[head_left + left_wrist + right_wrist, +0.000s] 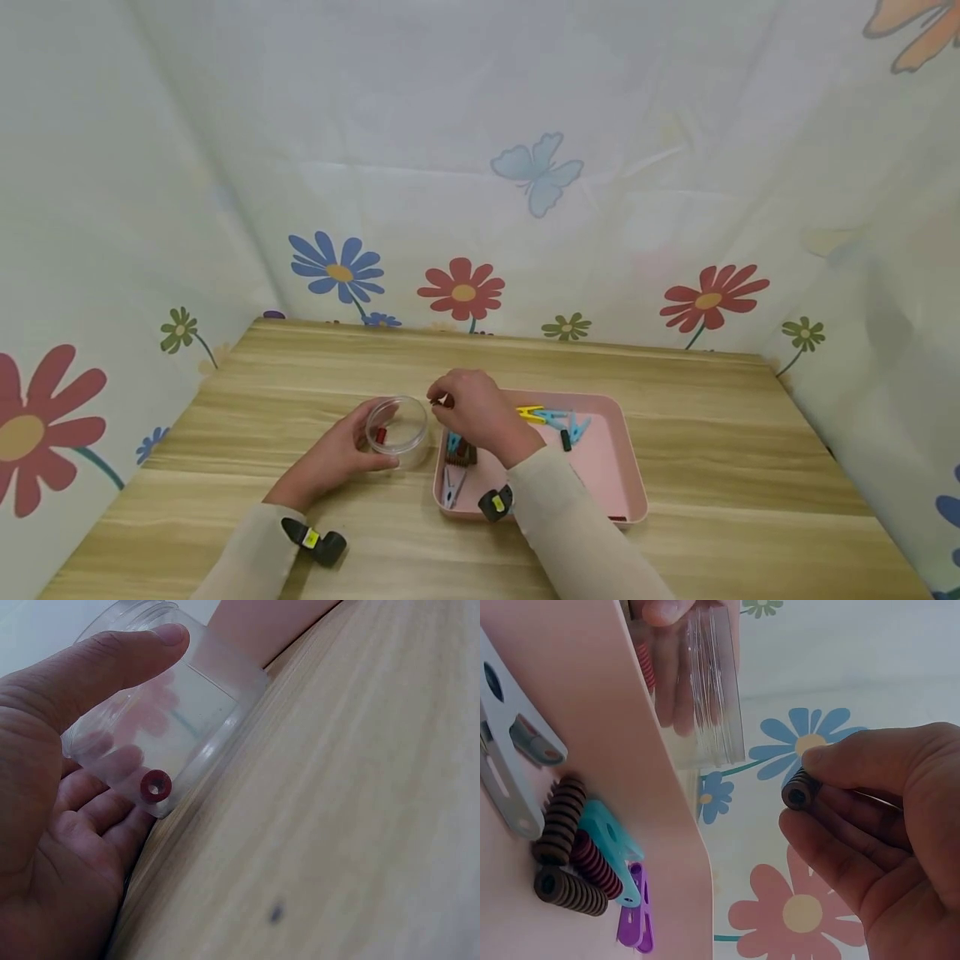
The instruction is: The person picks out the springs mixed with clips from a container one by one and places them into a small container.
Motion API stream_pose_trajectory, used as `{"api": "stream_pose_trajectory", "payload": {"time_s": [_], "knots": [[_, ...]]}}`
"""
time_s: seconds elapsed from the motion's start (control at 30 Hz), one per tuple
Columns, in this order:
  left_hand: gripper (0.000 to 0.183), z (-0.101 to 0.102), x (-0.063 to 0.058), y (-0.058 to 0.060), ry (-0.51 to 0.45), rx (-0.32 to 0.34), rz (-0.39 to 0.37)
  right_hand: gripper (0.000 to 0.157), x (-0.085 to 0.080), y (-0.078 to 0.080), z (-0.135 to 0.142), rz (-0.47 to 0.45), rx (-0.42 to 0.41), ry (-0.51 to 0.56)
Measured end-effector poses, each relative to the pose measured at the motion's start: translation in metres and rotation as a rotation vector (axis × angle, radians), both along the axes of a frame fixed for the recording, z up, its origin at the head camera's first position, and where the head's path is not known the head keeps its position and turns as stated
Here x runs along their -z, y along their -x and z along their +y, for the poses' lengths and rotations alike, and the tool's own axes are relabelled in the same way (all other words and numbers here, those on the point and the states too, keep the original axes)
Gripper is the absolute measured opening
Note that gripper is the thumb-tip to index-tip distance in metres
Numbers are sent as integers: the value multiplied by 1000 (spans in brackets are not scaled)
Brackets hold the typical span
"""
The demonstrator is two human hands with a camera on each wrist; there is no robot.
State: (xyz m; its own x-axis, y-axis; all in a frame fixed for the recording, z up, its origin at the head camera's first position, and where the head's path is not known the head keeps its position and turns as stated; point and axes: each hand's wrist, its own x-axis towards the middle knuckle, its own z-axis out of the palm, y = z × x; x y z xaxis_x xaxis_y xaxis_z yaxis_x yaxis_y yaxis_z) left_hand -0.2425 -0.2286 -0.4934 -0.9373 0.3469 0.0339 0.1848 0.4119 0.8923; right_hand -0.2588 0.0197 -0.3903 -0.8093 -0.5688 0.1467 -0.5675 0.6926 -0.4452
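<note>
My left hand (337, 454) holds a clear plastic jar (408, 433) upright on the table, thumb on one side and fingers round the other. One red coil spring (156, 786) lies at the bottom of the jar. Just right of the jar's mouth, my right hand (480, 412) pinches a dark brown coil spring (799, 789) between thumb and fingers, over the tray's left edge. Below it in the pink tray (633, 467) lie brown springs (574, 891), a dark red spring (596, 866) and clothespins in grey (510, 735), teal (615, 840) and purple (635, 911).
Farther right in the tray are a yellow clothespin (530, 412), a light blue clothespin (577, 427) and a dark green spring (566, 440). A dark red piece (617, 518) lies by its front wall. Flower-printed curtains (540, 175) enclose the wooden table (735, 467).
</note>
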Motion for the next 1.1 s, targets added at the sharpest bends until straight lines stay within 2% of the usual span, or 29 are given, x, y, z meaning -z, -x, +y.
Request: {"api": "stream_pose_trajectory", "payload": {"time_s": [0.37, 0.67, 1.1], "knots": [[83, 0, 1, 2, 4, -1, -1, 19, 1, -3, -6, -27, 4, 4], [83, -4, 5, 1, 9, -7, -16, 18, 3, -6, -10, 23, -25, 13], [83, -3, 4, 0, 18, -9, -14, 16, 4, -10, -16, 69, -45, 31]]}}
